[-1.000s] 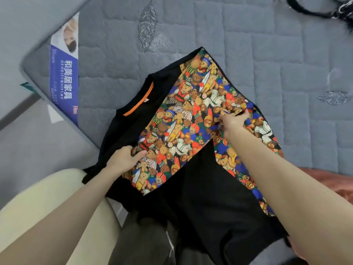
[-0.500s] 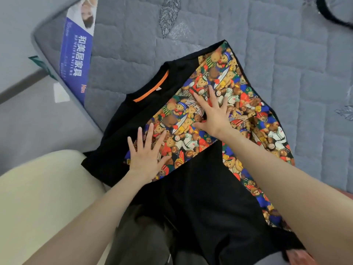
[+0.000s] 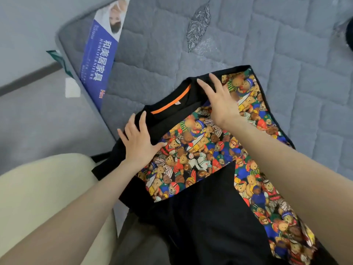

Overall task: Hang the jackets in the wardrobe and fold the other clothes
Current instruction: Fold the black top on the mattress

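On the grey quilted mattress lies the black teddy-bear-print shirt, near its corner, the left hand and right hand pressing flat beside its orange-lined collar, fingers spread.

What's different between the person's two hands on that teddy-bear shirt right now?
The left hand lies nearer the person, on black fabric by the near end of the orange neckband; the right hand lies farther away, by its far end. The left hand's thumb touches the edge of the bear print; the right hand's palm rests on part of it. Both lie flat with straight, spread fingers on the shirt, gripping nothing.
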Motion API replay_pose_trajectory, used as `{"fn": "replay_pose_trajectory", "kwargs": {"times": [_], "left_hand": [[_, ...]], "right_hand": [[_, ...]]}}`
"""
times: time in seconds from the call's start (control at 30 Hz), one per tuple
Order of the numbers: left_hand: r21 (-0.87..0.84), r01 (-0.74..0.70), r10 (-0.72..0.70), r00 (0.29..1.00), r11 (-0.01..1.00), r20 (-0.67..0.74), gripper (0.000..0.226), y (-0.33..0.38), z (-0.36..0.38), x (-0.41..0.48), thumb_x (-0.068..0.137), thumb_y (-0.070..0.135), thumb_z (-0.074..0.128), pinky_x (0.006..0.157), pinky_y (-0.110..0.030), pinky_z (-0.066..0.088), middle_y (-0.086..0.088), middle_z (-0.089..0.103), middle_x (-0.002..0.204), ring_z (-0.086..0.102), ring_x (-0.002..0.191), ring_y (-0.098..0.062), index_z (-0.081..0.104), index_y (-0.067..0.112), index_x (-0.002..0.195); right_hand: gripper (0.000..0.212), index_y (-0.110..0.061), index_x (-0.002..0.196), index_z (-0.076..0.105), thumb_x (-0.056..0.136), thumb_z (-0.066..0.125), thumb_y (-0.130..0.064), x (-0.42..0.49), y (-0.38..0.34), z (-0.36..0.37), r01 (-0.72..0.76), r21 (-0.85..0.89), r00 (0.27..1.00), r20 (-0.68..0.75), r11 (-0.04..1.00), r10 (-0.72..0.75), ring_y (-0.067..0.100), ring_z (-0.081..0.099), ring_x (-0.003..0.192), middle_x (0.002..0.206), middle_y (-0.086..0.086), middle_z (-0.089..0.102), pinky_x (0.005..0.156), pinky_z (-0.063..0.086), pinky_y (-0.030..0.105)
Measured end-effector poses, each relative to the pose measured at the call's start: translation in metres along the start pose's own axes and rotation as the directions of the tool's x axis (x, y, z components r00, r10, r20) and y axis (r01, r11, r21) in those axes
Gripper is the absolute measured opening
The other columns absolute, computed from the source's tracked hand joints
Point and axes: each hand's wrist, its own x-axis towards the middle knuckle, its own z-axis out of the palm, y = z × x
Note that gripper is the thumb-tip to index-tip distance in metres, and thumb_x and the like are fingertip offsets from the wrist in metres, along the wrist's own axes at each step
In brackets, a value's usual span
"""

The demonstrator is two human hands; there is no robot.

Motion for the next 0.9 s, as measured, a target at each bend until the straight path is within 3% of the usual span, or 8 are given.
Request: {"fn": "replay_pose_trajectory", "kwargs": {"times": [0.1,0.2,0.33,0.4,0.5,0.6,0.7,0.9], "left_hand": [[-0.011,0.118,-0.117,0.993,0.993,0.019,0.132,0.000,0.001,0.012,0.055,0.060,0.082,0.112,-0.059,0.012,-0.022,0.016,0.150,0.015,0.140,-0.040,0.002,0.017,0.150],[-0.019,0.196,-0.196,0.981,0.980,-0.011,0.127,0.001,0.004,0.016,0.049,0.060,0.085,0.108,-0.052,0.024,-0.018,0.038,0.136,0.036,0.129,-0.036,0.017,0.012,0.145],[-0.105,0.225,-0.223,0.974,0.969,0.027,0.078,0.005,0.010,0.011,0.061,0.053,0.083,0.093,-0.039,0.037,-0.005,0.067,0.102,0.063,0.098,-0.027,0.044,0.014,0.115],[-0.045,0.194,-0.188,0.976,0.980,0.111,0.050,0.011,0.009,0.010,0.073,0.050,0.075,0.082,-0.035,0.045,-0.005,0.070,0.098,0.064,0.092,-0.028,0.057,0.015,0.105],[-0.031,0.183,-0.175,0.969,0.983,0.177,0.038,0.016,0.001,0.015,0.079,0.045,0.070,0.065,-0.032,0.045,-0.007,0.069,0.096,0.065,0.091,-0.029,0.064,0.014,0.100],[-0.018,0.121,-0.117,0.983,0.993,0.139,0.037,0.022,-0.022,0.027,0.081,0.045,0.069,0.066,-0.033,0.044,-0.008,0.068,0.097,0.065,0.092,-0.031,0.064,0.015,0.102],[0.000,0.045,-0.045,0.999,0.999,-0.031,0.032,0.031,-0.060,0.049,0.082,0.041,0.068,0.066,-0.035,0.040,-0.011,0.067,0.093,0.063,0.090,-0.036,0.061,0.017,0.100],[0.071,-0.126,0.143,0.931,0.990,-0.336,0.025,0.061,-0.119,0.074,0.082,0.019,0.063,0.058,-0.033,0.031,-0.004,0.054,0.072,0.056,0.068,-0.030,0.051,0.015,0.103]], "right_hand": [[0.117,-0.035,0.152,-0.002,0.070,0.063,0.019,0.028,-0.004,0.001,-0.045,-0.061,0.994,0.100,0.997,0.051,0.034,0.041,0.122,0.161,0.003,-0.003,0.065,0.041,0.034],[0.110,-0.023,0.153,0.006,0.070,0.070,0.010,0.044,-0.005,0.005,-0.035,-0.104,0.987,0.155,0.994,0.051,0.037,0.053,0.111,0.159,0.006,0.008,0.063,0.043,0.036],[0.073,-0.006,0.134,0.038,0.071,0.074,0.004,0.050,-0.012,0.006,-0.034,-0.166,0.988,0.145,0.985,0.058,0.042,0.058,0.104,0.135,0.015,0.040,0.069,0.045,0.042],[0.052,-0.003,0.123,0.052,0.076,0.074,-0.003,0.051,-0.012,0.001,-0.006,-0.246,0.977,0.207,0.969,0.058,0.041,0.057,0.108,0.127,0.017,0.051,0.080,0.048,0.044],[0.032,-0.003,0.112,0.060,0.081,0.070,-0.006,0.045,-0.010,-0.008,0.039,-0.285,0.972,0.234,0.958,0.030,0.041,0.058,0.106,0.117,0.017,0.058,0.084,0.048,0.043],[0.029,-0.002,0.102,0.058,0.076,0.059,0.010,0.036,-0.004,-0.019,0.020,-0.170,0.998,0.058,0.985,-0.010,0.041,0.060,0.097,0.109,0.016,0.058,0.076,0.047,0.043],[0.027,-0.001,0.100,0.058,0.074,0.058,0.008,0.046,0.001,-0.044,0.004,-0.027,0.984,-0.175,1.000,-0.009,0.042,0.058,0.090,0.102,0.018,0.056,0.073,0.044,0.047],[0.025,0.000,0.094,0.058,0.070,0.057,0.008,0.060,0.002,-0.089,-0.031,0.217,0.827,-0.543,0.976,0.147,0.035,0.054,0.087,0.101,0.018,0.057,0.066,0.029,0.030]]}}
